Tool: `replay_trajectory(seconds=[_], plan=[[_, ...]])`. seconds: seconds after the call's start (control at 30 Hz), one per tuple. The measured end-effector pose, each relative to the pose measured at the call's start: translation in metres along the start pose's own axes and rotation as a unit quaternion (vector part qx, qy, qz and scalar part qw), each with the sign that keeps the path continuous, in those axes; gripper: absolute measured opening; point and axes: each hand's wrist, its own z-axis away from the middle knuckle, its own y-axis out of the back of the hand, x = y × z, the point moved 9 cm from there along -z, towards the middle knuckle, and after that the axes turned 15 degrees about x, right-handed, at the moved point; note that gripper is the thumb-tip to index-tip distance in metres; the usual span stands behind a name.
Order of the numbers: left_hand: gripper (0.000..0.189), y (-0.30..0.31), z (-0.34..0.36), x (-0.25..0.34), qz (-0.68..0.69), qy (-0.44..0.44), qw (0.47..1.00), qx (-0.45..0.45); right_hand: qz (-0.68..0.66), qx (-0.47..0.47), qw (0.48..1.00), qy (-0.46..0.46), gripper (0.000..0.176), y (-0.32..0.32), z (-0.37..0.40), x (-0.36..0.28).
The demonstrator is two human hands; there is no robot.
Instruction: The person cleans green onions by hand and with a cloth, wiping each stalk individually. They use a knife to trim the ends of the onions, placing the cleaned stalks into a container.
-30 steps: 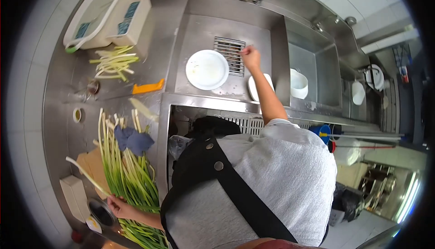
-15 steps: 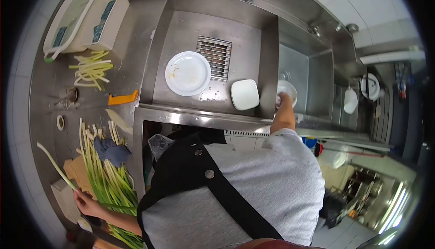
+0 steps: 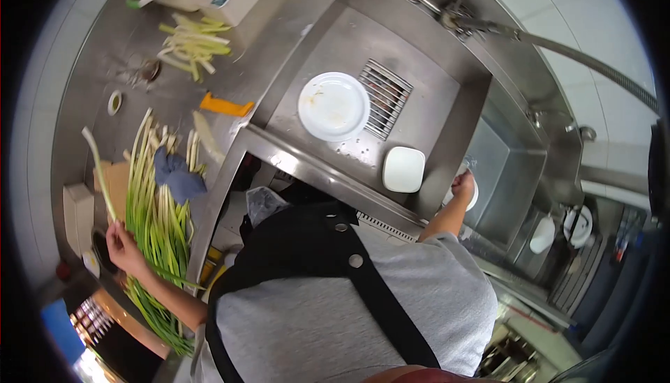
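Note:
My left hand [image 3: 124,247] is closed around a long spring onion [image 3: 102,174], whose pale end points up and away. Below and beside it lies a heap of spring onions [image 3: 150,222], white at one end and green at the other. A dark blue cloth [image 3: 179,175] rests on the heap. Over in the second sink basin, my right hand [image 3: 462,184] is at a white bowl [image 3: 473,197], its fingers curled. Whatever may be between those fingers is too small to make out.
A white plate [image 3: 333,107] with food smears and a square white dish [image 3: 403,169] sit in the large sink [image 3: 307,55] by the drain grate [image 3: 386,97]. Trimmed stalks [image 3: 192,42], an orange handle [image 3: 227,105] and a small cup [image 3: 114,102] lie on the steel counter.
My head view has turned, so the sink and counter appear rotated. My right hand has drawn up from inside the bowl to its edge. The left hand still grips the spring onion.

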Motion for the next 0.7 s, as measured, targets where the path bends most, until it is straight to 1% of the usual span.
replay_trajectory(seconds=[0.07, 0.13, 0.17, 0.2, 0.23, 0.27, 0.33, 0.37, 0.4, 0.43, 0.47, 0.5, 0.53, 0.57, 0.63, 0.67, 0.7], plan=[[0.022, 0.006, -0.002, -0.029, -0.022, -0.008, 0.999, -0.030, -0.120, -0.047, 0.991, 0.042, 0.029, -0.017, 0.063, -0.047], [0.021, 0.005, 0.004, -0.022, -0.076, -0.028, 0.996, -0.032, -0.129, -0.157, 0.978, 0.049, 0.025, -0.049, 0.119, -0.084], [0.021, 0.004, 0.005, -0.023, -0.068, -0.020, 0.997, -0.037, -0.158, -0.254, 0.952, 0.071, 0.021, -0.072, 0.159, -0.106], [0.021, 0.003, 0.006, -0.023, -0.062, -0.013, 0.997, -0.040, -0.187, -0.347, 0.915, 0.086, 0.017, -0.095, 0.193, -0.116], [0.020, 0.004, 0.007, -0.022, -0.068, -0.002, 0.997, -0.033, -0.273, -0.479, 0.834, 0.029, 0.014, -0.123, 0.221, -0.116], [0.019, 0.003, 0.010, -0.019, -0.072, 0.009, 0.997, -0.026, -0.261, -0.497, 0.827, 0.017, 0.014, -0.150, 0.231, -0.105], [0.020, 0.002, 0.011, -0.022, -0.094, 0.033, 0.995, -0.030, -0.172, -0.496, 0.851, 0.005, 0.017, -0.218, 0.243, -0.060], [0.019, 0.003, 0.011, -0.025, -0.072, 0.029, 0.997, -0.023, 0.140, -0.404, 0.891, 0.152, 0.024, -0.258, 0.205, -0.018], [0.019, 0.004, 0.013, -0.029, -0.050, 0.025, 0.998, -0.017, 0.148, -0.421, 0.882, 0.151, 0.024, -0.291, 0.239, -0.008], [0.019, 0.004, 0.014, -0.031, -0.033, 0.019, 0.999, -0.015, 0.451, -0.345, 0.702, 0.430, 0.034, -0.316, 0.298, 0.000], [0.018, 0.004, 0.015, -0.029, -0.015, 0.010, 1.000, -0.015, 0.649, -0.193, 0.379, 0.631, 0.045, -0.331, 0.347, 0.015], [0.017, 0.006, 0.016, -0.026, -0.027, 0.013, 0.999, -0.019, 0.359, -0.269, 0.475, 0.757, 0.041, -0.342, 0.410, 0.012], [0.016, 0.008, 0.020, -0.024, -0.038, 0.019, 0.999, -0.023, 0.268, -0.346, 0.581, 0.686, 0.035, -0.336, 0.488, 0.009], [0.016, 0.012, 0.023, -0.024, -0.042, 0.024, 0.999, -0.008, 0.207, -0.382, 0.589, 0.681, 0.029, -0.348, 0.526, 0.021], [0.015, 0.011, 0.032, -0.030, 0.028, 0.075, 0.996, -0.033, 0.097, -0.440, 0.515, 0.729, 0.019, -0.339, 0.642, 0.050], [0.015, 0.014, 0.036, -0.033, 0.025, 0.076, 0.997, -0.022, 0.121, -0.493, 0.525, 0.683, 0.021, -0.339, 0.685, 0.076], [0.015, 0.014, 0.039, -0.033, 0.016, 0.057, 0.998, -0.026, 0.151, -0.572, 0.507, 0.627, 0.025, -0.337, 0.725, 0.108]])
